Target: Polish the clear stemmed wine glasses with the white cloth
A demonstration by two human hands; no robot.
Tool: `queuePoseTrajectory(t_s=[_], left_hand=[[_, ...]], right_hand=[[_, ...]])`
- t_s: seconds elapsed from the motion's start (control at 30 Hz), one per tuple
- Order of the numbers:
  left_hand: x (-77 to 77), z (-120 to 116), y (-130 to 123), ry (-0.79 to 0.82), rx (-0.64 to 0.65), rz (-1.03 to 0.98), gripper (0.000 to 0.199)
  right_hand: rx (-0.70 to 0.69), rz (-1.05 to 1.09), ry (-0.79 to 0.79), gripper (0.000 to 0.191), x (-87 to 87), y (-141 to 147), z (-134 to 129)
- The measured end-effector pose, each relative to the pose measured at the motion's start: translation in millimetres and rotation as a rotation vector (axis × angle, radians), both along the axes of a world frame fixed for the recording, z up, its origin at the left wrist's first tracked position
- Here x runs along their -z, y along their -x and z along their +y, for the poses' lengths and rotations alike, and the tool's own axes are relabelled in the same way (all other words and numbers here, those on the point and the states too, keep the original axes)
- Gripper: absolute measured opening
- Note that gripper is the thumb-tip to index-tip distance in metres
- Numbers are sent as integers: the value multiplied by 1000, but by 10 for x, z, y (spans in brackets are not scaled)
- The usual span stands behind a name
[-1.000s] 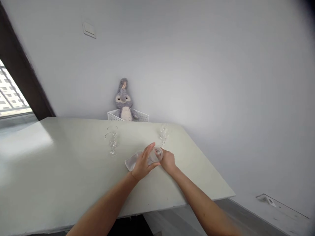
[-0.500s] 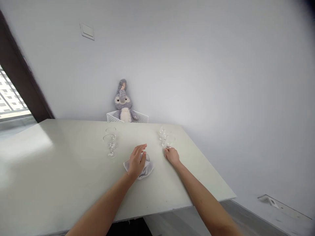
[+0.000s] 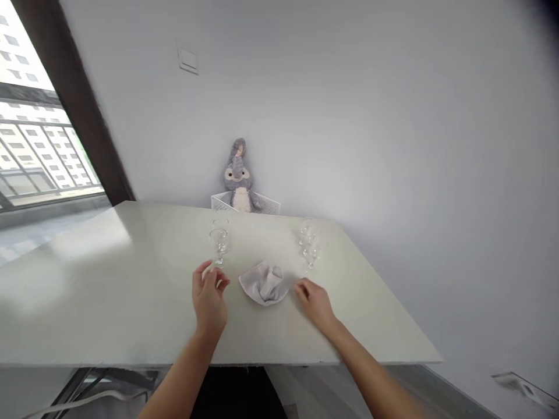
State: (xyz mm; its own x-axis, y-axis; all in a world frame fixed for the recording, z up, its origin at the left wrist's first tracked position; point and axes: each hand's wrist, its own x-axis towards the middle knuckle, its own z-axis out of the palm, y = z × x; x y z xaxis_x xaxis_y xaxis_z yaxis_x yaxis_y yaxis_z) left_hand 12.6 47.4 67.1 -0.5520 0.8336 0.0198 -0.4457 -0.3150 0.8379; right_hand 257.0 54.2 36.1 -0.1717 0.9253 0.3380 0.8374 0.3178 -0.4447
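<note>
The left hand (image 3: 209, 301) has moved off the grey cloth (image 3: 261, 286), which lies at lower centre of the head view, fingers parted near stemmed glasses (image 3: 219, 241); the right hand (image 3: 317, 302) has left the right-side glasses (image 3: 310, 251), its grip unclear.

Grey plush toy (image 3: 240, 181), pale belly, upright in white perforated basket (image 3: 269, 205) at far edge of table (image 3: 131, 314). Pale wall (image 3: 371, 116) behind; switch plate (image 3: 188, 60) on it, up and left of toy. Far left: slanting dark frame (image 3: 72, 99), railing (image 3: 43, 124) and many-windowed building (image 3: 20, 49) beyond.
</note>
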Motion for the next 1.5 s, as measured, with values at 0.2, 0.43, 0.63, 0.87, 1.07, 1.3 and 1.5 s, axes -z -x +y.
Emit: queuePoseTrajectory(t_s=[0.2, 0.43, 0.63, 0.87, 1.07, 1.3, 1.5], left_hand=[[133, 340, 425, 388, 343, -545, 41], [63, 793, 521, 298, 527, -600, 55], [95, 990, 452, 188, 623, -563, 27], [38, 1049, 20, -86, 830, -210, 30], [187, 1101, -43, -113, 778, -44, 35], [262, 1044, -34, 9, 805, 436, 39], [228, 987, -90, -119, 770, 366, 51]], right_hand=[[-446, -365, -354, 25, -42, 810, -168], [-185, -444, -18, 17, 72, 1055, 305], [141, 198, 29, 28, -231, 749, 628], [115, 569, -176, 36, -454, 774, 774], [-324, 588, -7, 47, -147, 1015, 756], [-324, 406, 63, 21, 28, 943, 732], [-295, 1254, 488, 28, 22, 934, 804]])
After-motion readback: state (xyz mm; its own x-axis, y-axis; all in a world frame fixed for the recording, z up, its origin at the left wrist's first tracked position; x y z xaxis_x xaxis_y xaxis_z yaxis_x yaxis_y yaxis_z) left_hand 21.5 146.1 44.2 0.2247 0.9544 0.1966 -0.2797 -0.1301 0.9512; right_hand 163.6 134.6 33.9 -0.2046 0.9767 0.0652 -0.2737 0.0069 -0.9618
